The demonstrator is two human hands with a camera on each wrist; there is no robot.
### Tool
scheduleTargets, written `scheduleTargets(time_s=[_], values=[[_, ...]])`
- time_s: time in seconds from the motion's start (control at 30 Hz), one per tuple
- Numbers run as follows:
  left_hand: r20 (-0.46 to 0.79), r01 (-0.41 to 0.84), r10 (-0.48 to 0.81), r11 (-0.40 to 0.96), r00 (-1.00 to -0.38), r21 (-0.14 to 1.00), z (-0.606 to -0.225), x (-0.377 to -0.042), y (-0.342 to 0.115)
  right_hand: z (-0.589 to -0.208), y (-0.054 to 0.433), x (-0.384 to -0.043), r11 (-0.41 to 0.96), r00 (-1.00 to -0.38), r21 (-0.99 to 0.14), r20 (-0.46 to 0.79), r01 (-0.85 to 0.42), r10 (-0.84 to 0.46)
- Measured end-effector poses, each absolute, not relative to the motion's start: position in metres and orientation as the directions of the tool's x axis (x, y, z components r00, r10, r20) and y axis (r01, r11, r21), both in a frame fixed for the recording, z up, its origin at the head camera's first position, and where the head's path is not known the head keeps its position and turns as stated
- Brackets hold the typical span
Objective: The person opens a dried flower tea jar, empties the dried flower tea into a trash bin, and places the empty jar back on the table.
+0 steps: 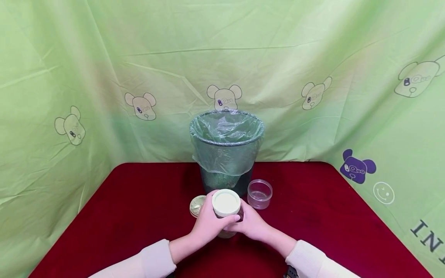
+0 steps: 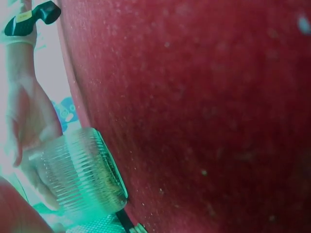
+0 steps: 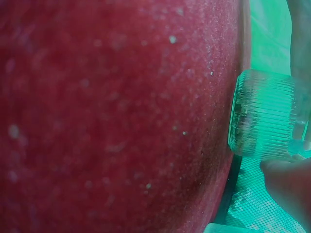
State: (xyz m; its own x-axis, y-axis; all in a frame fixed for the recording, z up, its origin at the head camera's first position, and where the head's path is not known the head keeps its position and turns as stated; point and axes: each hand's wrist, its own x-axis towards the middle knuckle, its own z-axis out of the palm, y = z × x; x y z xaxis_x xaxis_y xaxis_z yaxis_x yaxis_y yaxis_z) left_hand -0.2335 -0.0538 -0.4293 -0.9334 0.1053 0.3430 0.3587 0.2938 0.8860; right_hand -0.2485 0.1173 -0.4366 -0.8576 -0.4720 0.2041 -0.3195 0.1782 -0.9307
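Observation:
Between both hands is a clear ribbed jar point(image 2: 85, 170) with a pale lid point(image 1: 226, 202) on top and some brownish matter near its base. My left hand point(image 1: 208, 223) grips it from the left, thumb lying across its front just under the lid. From the other side my right hand point(image 1: 251, 221) holds the jar lower down, its fingers partly hidden behind it. The jar's base shows close to the red tabletop in both wrist views. In the right wrist view a digit of the right hand point(image 3: 289, 187) lies against the ribbed wall.
Behind the hands stands a dark mesh waste bin point(image 1: 222, 183) lined with a clear plastic bag point(image 1: 226, 158). A clear round container point(image 1: 260, 200) is right of the jar. A shiny round disc point(image 1: 196, 205) lies to the left, partly covered by the left hand. Green cloth point(image 1: 167, 50) surrounds the red table point(image 1: 139, 216).

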Motion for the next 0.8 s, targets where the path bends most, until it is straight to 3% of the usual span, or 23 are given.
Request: scheduleTargets(time_s=[0.47,0.63,0.8], values=[[0.316,0.351,0.161,0.290,-0.935,0.890,-0.426,-0.235,-0.064,-0.438,0.117,-0.249,0.141,-0.856,-0.943,0.202,-0.300,-0.475],[0.299,0.374,0.298,0.238,-0.906,0.896,-0.423,-0.245,-0.077,-0.439,0.117,-0.249,0.123,-0.852,-0.946,0.207,-0.299,-0.481],[0.297,0.431,0.473,0.203,-0.830,0.879,-0.419,-0.262,-0.090,-0.440,0.116,-0.250,0.135,-0.853,-0.941,0.214,-0.312,-0.476]])
